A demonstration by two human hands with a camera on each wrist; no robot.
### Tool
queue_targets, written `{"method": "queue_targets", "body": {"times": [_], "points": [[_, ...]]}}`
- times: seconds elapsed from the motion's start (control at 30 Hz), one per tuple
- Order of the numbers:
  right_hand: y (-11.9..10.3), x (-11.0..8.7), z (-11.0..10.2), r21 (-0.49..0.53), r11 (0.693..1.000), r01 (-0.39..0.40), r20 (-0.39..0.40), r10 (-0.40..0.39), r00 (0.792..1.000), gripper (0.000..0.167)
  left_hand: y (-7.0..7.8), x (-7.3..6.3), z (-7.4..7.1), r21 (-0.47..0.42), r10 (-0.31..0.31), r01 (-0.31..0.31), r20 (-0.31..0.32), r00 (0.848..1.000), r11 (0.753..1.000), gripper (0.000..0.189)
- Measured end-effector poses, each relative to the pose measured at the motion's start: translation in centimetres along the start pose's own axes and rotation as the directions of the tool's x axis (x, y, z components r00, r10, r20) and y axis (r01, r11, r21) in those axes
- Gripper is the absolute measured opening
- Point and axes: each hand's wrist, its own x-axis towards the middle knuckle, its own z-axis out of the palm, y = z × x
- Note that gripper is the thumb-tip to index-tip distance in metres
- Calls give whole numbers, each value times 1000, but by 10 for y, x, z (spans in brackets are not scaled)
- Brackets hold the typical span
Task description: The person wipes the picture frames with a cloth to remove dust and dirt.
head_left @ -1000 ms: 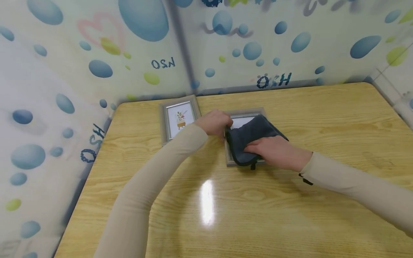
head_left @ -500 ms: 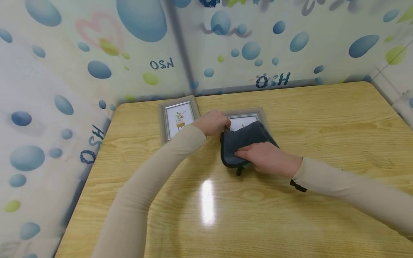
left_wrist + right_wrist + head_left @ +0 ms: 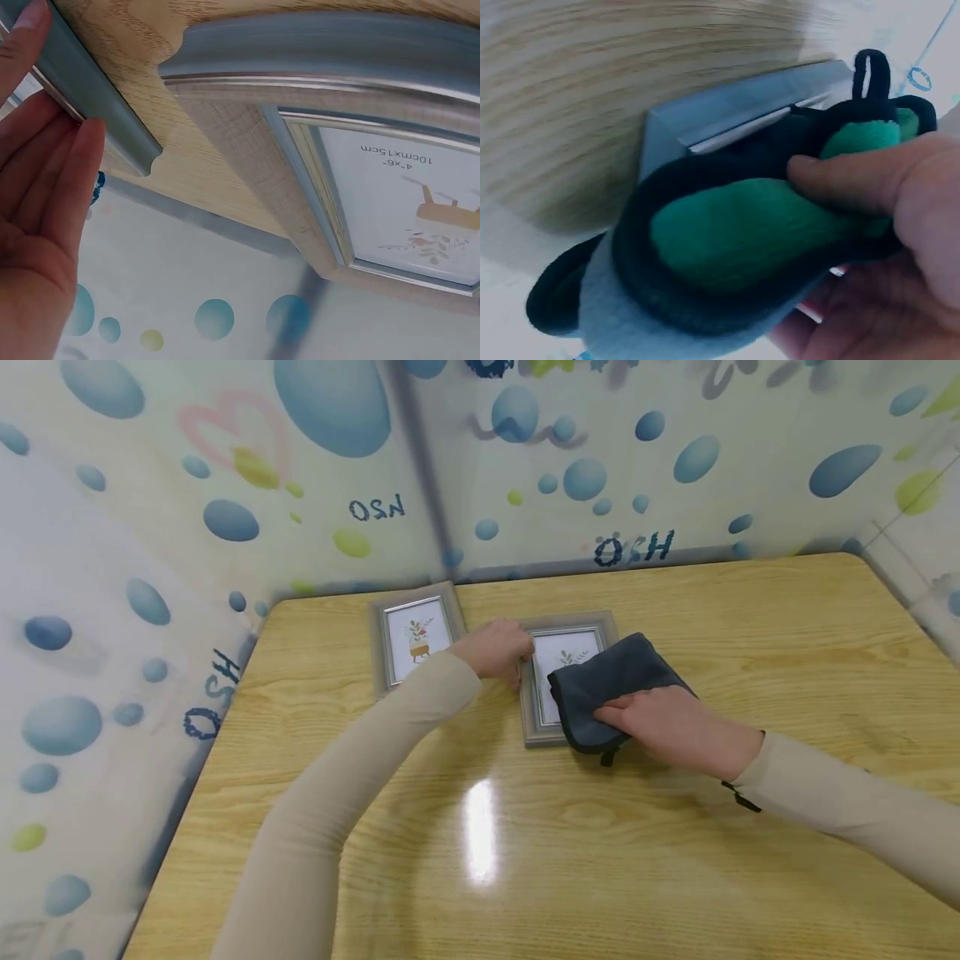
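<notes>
In the head view, my left hand (image 3: 495, 650) holds the left edge of a grey picture frame (image 3: 531, 714) lying on the table. The left wrist view shows the thumb on one face of that frame's edge (image 3: 105, 97) and fingertips at its side. My right hand (image 3: 678, 727) grips a folded dark grey cleaning cloth (image 3: 618, 681) over the frame's right part, hiding much of its print. Up close in the right wrist view, the cloth (image 3: 727, 232) has a green side, black edging and a hanging loop, with the thumb pressing into the fold.
A second grey picture frame (image 3: 380, 647), with a potted-plant print, lies to the left, partly behind my left forearm. The wooden table (image 3: 600, 860) meets a wall (image 3: 525, 510) patterned with blue and green spots just behind the frames.
My right hand and the cloth first slid left and toward me, then moved right, uncovering more of the frame's left part. The left hand has stayed at the frame's edge.
</notes>
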Motion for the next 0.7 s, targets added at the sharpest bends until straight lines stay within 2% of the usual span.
{"method": "queue_targets", "body": {"times": [0.23,0.37,0.5,0.6,0.7], "points": [[4,-3,10,-2,1000,28,-48,-28,998,41,-2,-4,0,-42,-14,13,-13,1000,999,35],[4,-6,14,-19,999,36,-87,-38,996,43,-3,-2,-4,-83,-38,36,-24,999,996,27],[4,-8,17,-42,999,27,-103,-31,994,42,-6,7,-2,-75,-135,132,-40,990,988,33],[4,-8,18,-48,999,25,-108,-30,994,41,-5,14,3,-82,-219,218,-4,976,972,43],[5,-8,20,-56,998,30,-115,-36,993,42,-3,19,7,-98,-258,259,23,966,961,51]]}}
